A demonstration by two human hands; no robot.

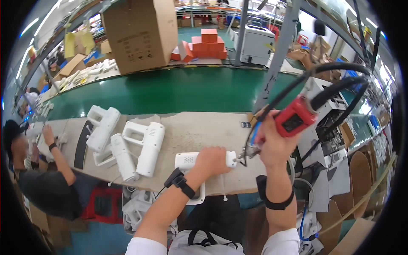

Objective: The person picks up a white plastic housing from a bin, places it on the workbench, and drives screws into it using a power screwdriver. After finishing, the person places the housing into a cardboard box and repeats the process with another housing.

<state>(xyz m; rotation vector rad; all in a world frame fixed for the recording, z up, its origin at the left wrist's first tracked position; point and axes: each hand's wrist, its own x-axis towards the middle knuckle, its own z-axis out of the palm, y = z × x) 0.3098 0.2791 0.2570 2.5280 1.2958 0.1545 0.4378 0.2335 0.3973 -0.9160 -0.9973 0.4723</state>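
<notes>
My left hand [212, 160] is wrapped over a white handheld plastic appliance [183, 160], pressing it down on the bench near the front edge. A looped handle and a short white cord stick out of it toward me. My right hand [274, 142] grips a red power screwdriver [295, 117] with thick black cables at its back end. The driver slants down to the left, its tip at the right end of the appliance; whether it touches a screw is too small to tell. Left of my hands lie several similar white appliances [151, 148], some overlapping.
Beyond the bench [182, 127] runs a green conveyor [170, 91] with a large cardboard box [142, 36] and orange boxes [208, 44] past it. A metal post [276, 55] rises at right. A co-worker [46, 187] works at the left. White parts fill a bin [138, 208] below.
</notes>
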